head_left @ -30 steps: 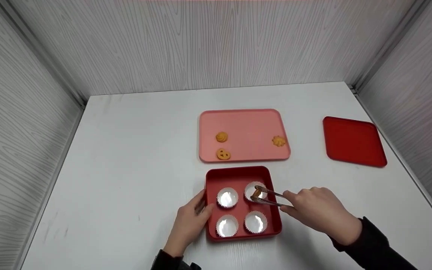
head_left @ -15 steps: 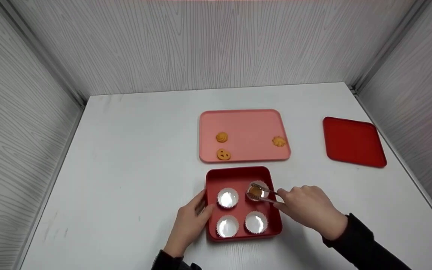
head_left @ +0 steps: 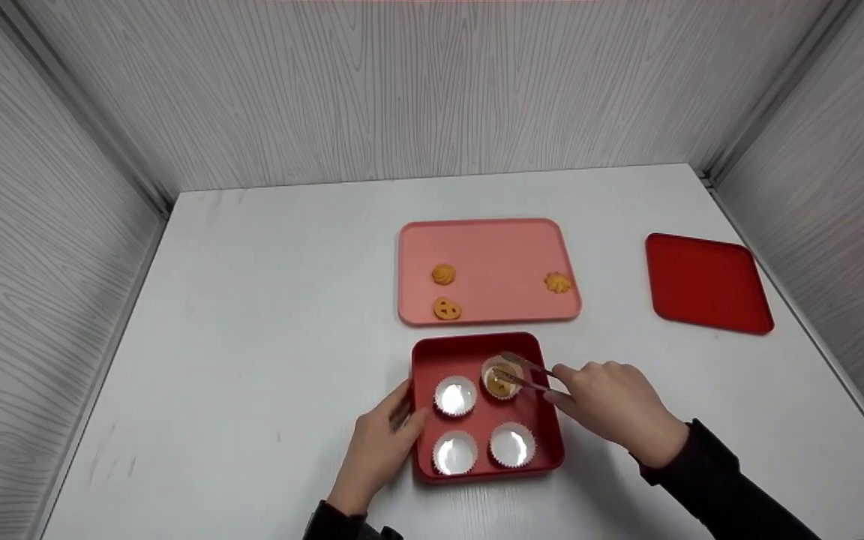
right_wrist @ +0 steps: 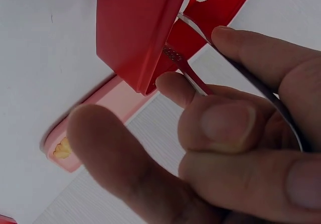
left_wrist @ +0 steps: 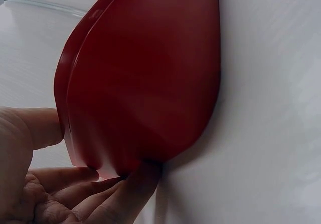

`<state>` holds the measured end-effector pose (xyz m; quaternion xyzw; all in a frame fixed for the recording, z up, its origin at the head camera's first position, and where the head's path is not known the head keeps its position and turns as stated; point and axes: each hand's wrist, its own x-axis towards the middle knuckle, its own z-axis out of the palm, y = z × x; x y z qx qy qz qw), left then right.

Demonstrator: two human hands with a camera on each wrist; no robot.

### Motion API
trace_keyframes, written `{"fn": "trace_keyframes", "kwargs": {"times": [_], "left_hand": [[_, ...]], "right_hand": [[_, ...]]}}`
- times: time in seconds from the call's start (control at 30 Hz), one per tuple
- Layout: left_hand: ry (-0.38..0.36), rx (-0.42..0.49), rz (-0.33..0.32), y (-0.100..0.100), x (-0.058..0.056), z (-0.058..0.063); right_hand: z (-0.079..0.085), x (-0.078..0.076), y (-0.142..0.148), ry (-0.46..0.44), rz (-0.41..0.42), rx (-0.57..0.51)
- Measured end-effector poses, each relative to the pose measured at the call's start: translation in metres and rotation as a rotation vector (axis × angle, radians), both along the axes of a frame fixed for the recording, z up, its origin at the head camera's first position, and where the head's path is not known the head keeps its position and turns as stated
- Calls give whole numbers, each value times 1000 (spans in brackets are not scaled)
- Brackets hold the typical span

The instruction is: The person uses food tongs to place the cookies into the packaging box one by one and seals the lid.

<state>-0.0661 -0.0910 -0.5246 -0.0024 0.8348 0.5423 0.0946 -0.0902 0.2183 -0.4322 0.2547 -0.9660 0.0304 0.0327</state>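
Note:
A square red box holds several white paper cups, such as the front left one. At its left side my left hand grips the wall; in the left wrist view the thumb touches the rim and the fingers press the outer wall. From the right, my right hand holds metal tongs over the back right paper cup. Inside that cup lies a golden-brown cookie, partly hidden by the tongs, whose two prongs stand apart. The right wrist view shows the tongs between thumb and fingers.
Behind the box lies a pink tray with a swirl cookie, a pretzel-shaped cookie and a flower-shaped cookie. A flat red lid or tray lies at the right. Panels surround the white table.
The tongs brought the cookie down into the back right cup, and their prongs parted around it. That cup shifted slightly back and left. The left hand and box stayed put.

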Motion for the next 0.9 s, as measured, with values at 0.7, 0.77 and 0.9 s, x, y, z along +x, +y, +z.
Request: {"fn": "trace_keyframes", "kwargs": {"times": [0.7, 0.77, 0.9], "left_hand": [[32, 12, -3, 0, 2, 1], [21, 11, 0, 0, 1, 1], [25, 5, 0, 0, 1, 0]], "right_hand": [[2, -6, 27, 224, -44, -236], [0, -11, 31, 228, -60, -260], [-5, -21, 39, 230, -113, -304]]}}
